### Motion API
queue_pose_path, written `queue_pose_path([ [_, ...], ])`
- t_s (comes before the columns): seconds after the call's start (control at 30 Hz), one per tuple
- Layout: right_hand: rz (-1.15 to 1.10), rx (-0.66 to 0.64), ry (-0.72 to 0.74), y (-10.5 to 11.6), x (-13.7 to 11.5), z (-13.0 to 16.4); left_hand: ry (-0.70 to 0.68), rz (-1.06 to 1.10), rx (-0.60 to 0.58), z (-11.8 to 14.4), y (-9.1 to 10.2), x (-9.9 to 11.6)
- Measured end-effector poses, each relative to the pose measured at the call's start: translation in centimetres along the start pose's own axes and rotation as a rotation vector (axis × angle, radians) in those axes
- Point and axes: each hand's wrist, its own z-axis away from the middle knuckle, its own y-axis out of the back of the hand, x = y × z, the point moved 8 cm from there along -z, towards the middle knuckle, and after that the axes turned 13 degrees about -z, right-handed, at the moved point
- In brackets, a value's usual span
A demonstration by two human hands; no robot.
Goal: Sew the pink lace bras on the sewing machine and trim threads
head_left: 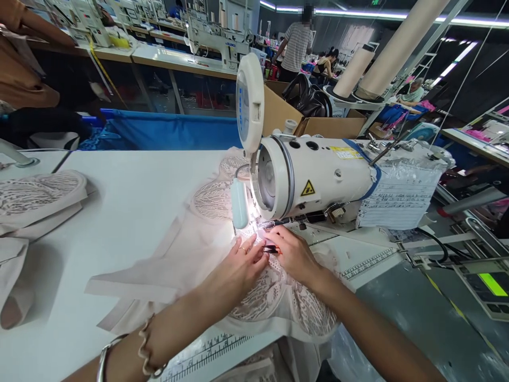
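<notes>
A pale pink lace bra (258, 297) lies under the sewing machine head (318, 172), with moulded lace cups and plain fabric bands spread to the left. My left hand (244, 262) is closed, its fingertips gripping the fabric edge close to the lit needle area. Just right of it, my right hand (293, 253) is closed round small thread snips (272, 249) with dark blades and an orange part. Its forefinger reaches toward the presser foot, which is mostly hidden by fingers and glare. A light-blue guard (239, 204) hangs beside the needle.
More pale pink lace pieces (40, 199) rest at the left of the white table (131, 185). A printed ruler (222, 347) runs along the front edge. Behind are a blue cloth bin (170, 130), a cardboard box (334, 127) and thread cones (353, 71). Several people are in the background.
</notes>
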Motion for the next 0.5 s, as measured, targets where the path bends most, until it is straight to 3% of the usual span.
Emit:
queue_pose_path([
  [0.17, 0.092, 0.0, -0.005, -0.3, -0.3, -0.7, 0.033, 0.167, 0.111, 0.2, 0.1, -2.3],
  [0.5, 0.244, -0.093, -0.062, -1.0, -0.2, -2.8, 0.037, 0.261, 0.148, 0.1, 3.2, -4.9],
])
